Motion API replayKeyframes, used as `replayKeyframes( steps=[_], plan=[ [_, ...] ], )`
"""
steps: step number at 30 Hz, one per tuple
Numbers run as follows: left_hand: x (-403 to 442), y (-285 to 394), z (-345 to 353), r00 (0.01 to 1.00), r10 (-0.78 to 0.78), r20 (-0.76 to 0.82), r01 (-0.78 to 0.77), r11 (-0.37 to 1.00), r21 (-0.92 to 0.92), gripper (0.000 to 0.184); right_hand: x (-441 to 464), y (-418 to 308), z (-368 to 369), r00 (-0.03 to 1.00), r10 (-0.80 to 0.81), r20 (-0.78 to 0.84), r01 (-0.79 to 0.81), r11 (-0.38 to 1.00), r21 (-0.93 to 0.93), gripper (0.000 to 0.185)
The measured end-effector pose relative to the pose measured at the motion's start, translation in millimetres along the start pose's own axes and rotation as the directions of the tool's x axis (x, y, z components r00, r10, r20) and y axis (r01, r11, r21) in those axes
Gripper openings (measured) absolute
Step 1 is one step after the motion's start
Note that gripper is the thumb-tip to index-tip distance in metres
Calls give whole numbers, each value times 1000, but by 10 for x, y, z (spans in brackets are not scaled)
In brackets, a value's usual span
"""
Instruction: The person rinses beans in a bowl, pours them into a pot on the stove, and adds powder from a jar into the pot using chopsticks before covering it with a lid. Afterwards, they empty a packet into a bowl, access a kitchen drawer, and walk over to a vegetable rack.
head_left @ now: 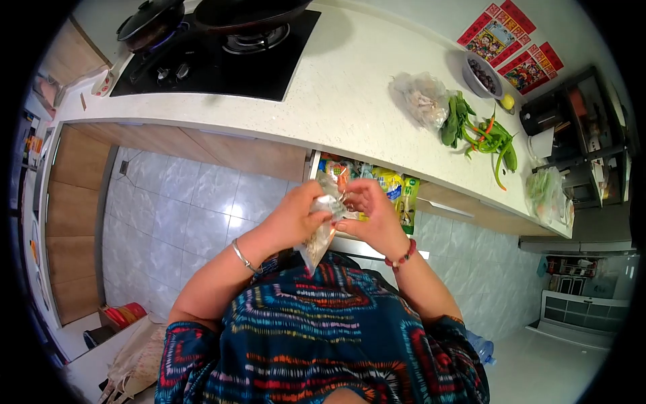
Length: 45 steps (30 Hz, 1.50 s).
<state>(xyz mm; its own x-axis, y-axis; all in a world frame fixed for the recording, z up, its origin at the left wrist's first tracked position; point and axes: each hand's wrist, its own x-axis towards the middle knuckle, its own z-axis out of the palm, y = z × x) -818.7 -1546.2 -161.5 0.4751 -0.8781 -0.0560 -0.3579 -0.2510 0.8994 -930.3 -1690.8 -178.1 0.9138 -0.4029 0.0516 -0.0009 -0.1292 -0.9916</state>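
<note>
Close to my body, over an open drawer (pixel 348 246), a clear plastic bag (pixel 319 244) hangs with pale contents in its lower part. My left hand (pixel 296 214) is closed around the bag's gathered upper part. My right hand (pixel 371 214) touches the bag's neck from the other side, its thumb and fingers pinched at the plastic. Behind my hands, the drawer holds colourful packets, among them a yellow one (pixel 388 182) and a green one (pixel 408 205).
Green and red peppers (pixel 494 140), leafy greens (pixel 457 118), a bagged food item (pixel 424 101) and a bowl of dark fruit (pixel 482 75) stand on the counter (pixel 350 87). A black stove (pixel 222 64) with pans is at the upper left.
</note>
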Motion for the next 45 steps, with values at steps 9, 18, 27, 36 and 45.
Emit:
replayKeyframes(
  steps=[9,18,27,36,45],
  plan=[
    [269,-272,6,915,235,-328,-243,970,16,40,281,328,-237,961,264,81,-266,964,15,24],
    [-229,-883,-34,945,-260,-199,215,951,-222,26,215,1655,-288,859,502,104,-340,709,-618,30],
    [-564,-1022,382,862,-471,187,492,867,-85,11,244,2217,-98,788,616,0,-499,639,-585,43],
    [-156,-1166,507,912,-330,-244,335,942,-22,18,382,1794,363,917,135,375,133,783,-608,30],
    [-122,-1078,618,924,-382,5,382,924,-32,17,519,1872,468,897,188,399,251,527,-812,21]
  ],
)
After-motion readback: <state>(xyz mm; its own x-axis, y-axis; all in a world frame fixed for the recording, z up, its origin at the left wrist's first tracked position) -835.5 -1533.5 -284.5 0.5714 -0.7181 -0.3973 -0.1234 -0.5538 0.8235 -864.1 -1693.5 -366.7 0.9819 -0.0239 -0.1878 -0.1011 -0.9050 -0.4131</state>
